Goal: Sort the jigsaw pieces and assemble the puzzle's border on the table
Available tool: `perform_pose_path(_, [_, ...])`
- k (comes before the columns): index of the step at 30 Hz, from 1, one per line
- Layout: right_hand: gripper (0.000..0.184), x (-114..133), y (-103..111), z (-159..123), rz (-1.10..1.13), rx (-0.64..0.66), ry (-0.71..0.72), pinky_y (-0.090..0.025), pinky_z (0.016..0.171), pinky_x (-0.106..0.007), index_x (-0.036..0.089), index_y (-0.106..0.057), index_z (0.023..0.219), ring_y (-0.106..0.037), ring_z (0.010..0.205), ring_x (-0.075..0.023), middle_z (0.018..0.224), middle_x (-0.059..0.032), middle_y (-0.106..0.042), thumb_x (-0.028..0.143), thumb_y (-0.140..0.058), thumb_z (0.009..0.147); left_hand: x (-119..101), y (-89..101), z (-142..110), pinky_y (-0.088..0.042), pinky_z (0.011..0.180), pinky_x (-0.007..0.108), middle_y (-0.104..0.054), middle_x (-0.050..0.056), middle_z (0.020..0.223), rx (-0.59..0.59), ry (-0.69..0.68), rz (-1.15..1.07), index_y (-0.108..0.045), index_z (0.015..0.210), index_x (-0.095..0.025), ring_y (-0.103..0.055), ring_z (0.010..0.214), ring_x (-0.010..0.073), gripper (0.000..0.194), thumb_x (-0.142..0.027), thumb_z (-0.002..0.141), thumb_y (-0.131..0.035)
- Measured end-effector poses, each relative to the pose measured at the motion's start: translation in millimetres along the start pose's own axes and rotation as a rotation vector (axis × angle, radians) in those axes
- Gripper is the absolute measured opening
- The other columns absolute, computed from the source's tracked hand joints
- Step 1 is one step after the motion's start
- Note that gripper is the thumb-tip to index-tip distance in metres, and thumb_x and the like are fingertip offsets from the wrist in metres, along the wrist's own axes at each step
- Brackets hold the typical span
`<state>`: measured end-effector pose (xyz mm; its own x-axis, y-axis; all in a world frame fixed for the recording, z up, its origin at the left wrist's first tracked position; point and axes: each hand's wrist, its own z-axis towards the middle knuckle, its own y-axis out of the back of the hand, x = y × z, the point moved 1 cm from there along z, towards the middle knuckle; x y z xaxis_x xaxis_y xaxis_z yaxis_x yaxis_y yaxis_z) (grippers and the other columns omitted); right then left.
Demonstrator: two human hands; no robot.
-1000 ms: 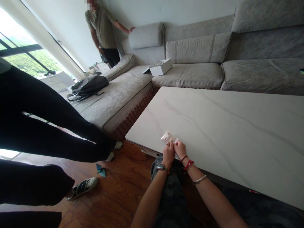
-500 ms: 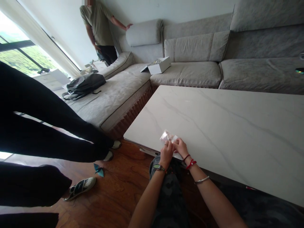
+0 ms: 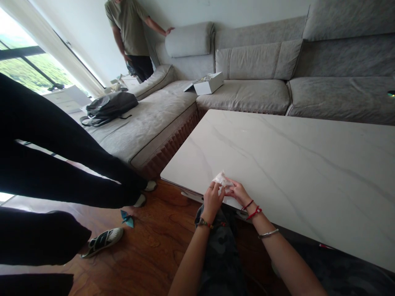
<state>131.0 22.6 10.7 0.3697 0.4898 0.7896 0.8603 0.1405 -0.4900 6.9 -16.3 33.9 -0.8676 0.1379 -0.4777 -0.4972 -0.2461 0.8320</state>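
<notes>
The left hand and right hand both grasp a small plastic packet between their fingers, just over the near edge of the marble table. Beyond the table are a sofa, a backpack and a white box; a paper crane lies on the floor to its left.

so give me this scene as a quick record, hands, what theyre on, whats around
left hand: beside the packet, contact unclear
right hand: pinching the packet
packet: small, clear, crumpled, held above the table
floor: paper crane, sneaker
sofa: white box and backpack on it
people nearby: one in black trousers at left, one standing by the sofa
</notes>
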Motion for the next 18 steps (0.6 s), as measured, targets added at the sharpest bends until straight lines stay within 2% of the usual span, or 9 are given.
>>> perform_pose_path(1, [0.051,2,2,-1,0.005,0.017,-0.006,-0.054,0.060,-0.026,0.016,-0.055,0.109,-0.062,0.070,-0.0130,0.089,-0.0041,-0.065,0.003,-0.045,0.061,3,7.2,3,-0.042,0.079,0.029,-0.054,0.008,0.102,0.051,-0.090,-0.043,-0.048,0.107,-0.021,-0.053,0.094,0.0182,0.030,-0.028,0.078,-0.050])
perform_pose_path(2, [0.049,5,4,-2,0.004,0.034,-0.014,-0.054,0.060,-0.025,0.015,-0.056,0.108,-0.062,0.069,-0.0127,0.087,-0.0041,-0.065,0.003,-0.046,0.061,7,15.0,7,-0.039,0.087,0.032,-0.048,0.010,0.114,0.102,-0.167,-0.058,-0.041,0.117,-0.021,-0.047,0.106,0.0210,0.049,-0.033,0.072,-0.058])
perform_pose_path(4, [0.046,10,6,-4,0.002,0.072,-0.033,-0.053,0.058,-0.026,0.014,-0.058,0.104,-0.061,0.066,-0.0124,0.086,-0.0046,-0.065,0.004,-0.049,0.061,17,29.4,19,-0.030,0.096,0.041,-0.033,0.013,0.132,0.190,-0.253,-0.018,-0.029,0.128,-0.023,-0.029,0.123,0.0280,0.082,-0.038,0.058,-0.070])
perform_pose_path(7, [0.042,20,7,-3,-0.014,0.163,-0.070,-0.052,0.055,-0.025,0.013,-0.060,0.101,-0.059,0.062,-0.0113,0.086,-0.0055,-0.065,0.006,-0.052,0.061,28,41.4,41,-0.022,0.100,0.046,-0.031,0.010,0.135,0.348,-0.345,0.037,-0.024,0.132,-0.029,-0.020,0.128,0.0304,0.096,-0.035,0.051,-0.075])
perform_pose_path(10, [0.036,28,6,0,-0.068,0.230,-0.090,-0.050,0.052,-0.022,0.015,-0.061,0.097,-0.058,0.060,-0.0103,0.080,-0.0037,-0.065,0.008,-0.053,0.062,29,41.8,62,-0.029,0.097,0.039,-0.045,0.008,0.122,0.473,-0.441,0.015,-0.034,0.127,-0.027,-0.037,0.118,0.0257,0.082,-0.028,0.054,-0.072])
perform_pose_path(13, [0.027,35,7,3,-0.105,0.214,-0.084,-0.049,0.051,-0.020,0.016,-0.062,0.092,-0.058,0.061,-0.0104,0.075,-0.0021,-0.065,0.013,-0.055,0.066,28,39.7,75,-0.038,0.088,0.032,-0.053,0.007,0.105,0.523,-0.471,0.055,-0.046,0.117,-0.022,-0.050,0.098,0.0201,0.062,-0.020,0.059,-0.066])
perform_pose_path(15, [0.025,36,11,5,-0.101,0.149,-0.056,-0.050,0.053,-0.022,0.017,-0.062,0.092,-0.060,0.066,-0.0119,0.080,-0.0035,-0.065,0.016,-0.057,0.068,28,40.1,81,-0.039,0.086,0.030,-0.054,0.006,0.099,0.517,-0.463,0.153,-0.051,0.110,-0.019,-0.050,0.093,0.0187,0.051,-0.019,0.061,-0.063])
perform_pose_path(18, [0.025,31,18,7,-0.072,-0.025,0.021,-0.051,0.059,-0.025,0.017,-0.060,0.094,-0.061,0.071,-0.0140,0.088,-0.0067,-0.065,0.018,-0.055,0.070,31,42.8,86,-0.040,0.085,0.030,-0.053,0.007,0.095,0.493,-0.418,0.297,-0.054,0.103,-0.018,-0.049,0.092,0.0187,0.040,-0.021,0.063,-0.061])
